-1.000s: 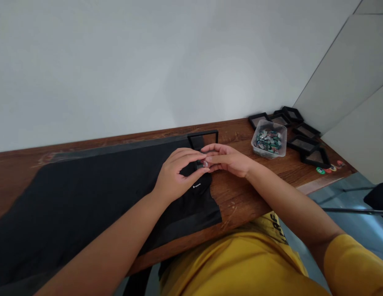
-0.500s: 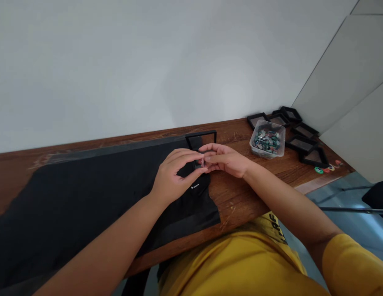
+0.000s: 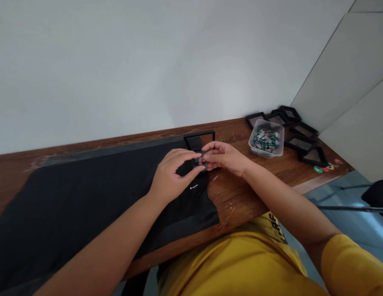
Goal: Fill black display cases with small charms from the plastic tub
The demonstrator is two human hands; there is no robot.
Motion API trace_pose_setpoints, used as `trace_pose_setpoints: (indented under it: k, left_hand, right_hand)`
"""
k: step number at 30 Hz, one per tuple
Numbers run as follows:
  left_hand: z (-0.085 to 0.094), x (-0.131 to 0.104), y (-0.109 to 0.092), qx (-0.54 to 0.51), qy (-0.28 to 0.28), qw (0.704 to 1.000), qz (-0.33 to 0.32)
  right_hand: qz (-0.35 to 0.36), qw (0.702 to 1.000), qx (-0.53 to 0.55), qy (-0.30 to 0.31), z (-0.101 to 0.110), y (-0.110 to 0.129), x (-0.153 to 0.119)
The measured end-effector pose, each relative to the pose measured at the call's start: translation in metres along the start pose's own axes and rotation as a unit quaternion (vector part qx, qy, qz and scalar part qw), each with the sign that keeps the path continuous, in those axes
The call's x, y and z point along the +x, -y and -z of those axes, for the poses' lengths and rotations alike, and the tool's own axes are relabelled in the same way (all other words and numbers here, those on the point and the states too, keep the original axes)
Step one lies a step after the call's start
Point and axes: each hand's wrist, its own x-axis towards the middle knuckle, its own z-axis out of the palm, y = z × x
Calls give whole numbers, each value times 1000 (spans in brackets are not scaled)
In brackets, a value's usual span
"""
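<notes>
Near the right end of a black cloth (image 3: 95, 193), my left hand (image 3: 175, 170) holds a small clear piece (image 3: 200, 161) between thumb and index finger. My right hand (image 3: 223, 158) meets it from the right, its fingers closed at the same piece. What exactly the piece is, I cannot make out. Just behind and partly under the hands stands an open black frame case (image 3: 199, 133), its lower part mostly hidden by my fingers. A small white label (image 3: 193, 187) shows on the cloth below my left thumb.
To the right, a clear plastic tub (image 3: 266, 139) holds many small green, red and silver pieces. Several black frames (image 3: 302, 144) lie behind and beside it. Small coloured round pieces (image 3: 318, 169) lie near the wooden table's (image 3: 247, 195) right edge. A wall rises behind.
My right fingers have shifted slightly up and back from my left fingertips, showing more of the small piece. The view has moved a little.
</notes>
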Motion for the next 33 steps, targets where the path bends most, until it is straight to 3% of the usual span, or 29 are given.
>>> trace_pose_setpoints:
  k: [6,18,24,29,33]
  left_hand:
    - [-2,-3,1,6,14,999,36]
    - [-1,2,-3,2,10,1000,14]
    - [1,0,2,17,-11,993,117]
    - [1,-2,10,28,32,976,213]
    - [-2,-3,17,54,67,973,214]
  right_hand:
    - [39,999,-25,-12,-4,1,-3]
    - [59,995,-64,-42,-1,0,-1]
    - [22,979,-148,-136,6,12,2]
    - [6,962,-245,-120,14,3,12]
    - [29,937,-321,-132,20,-3,19]
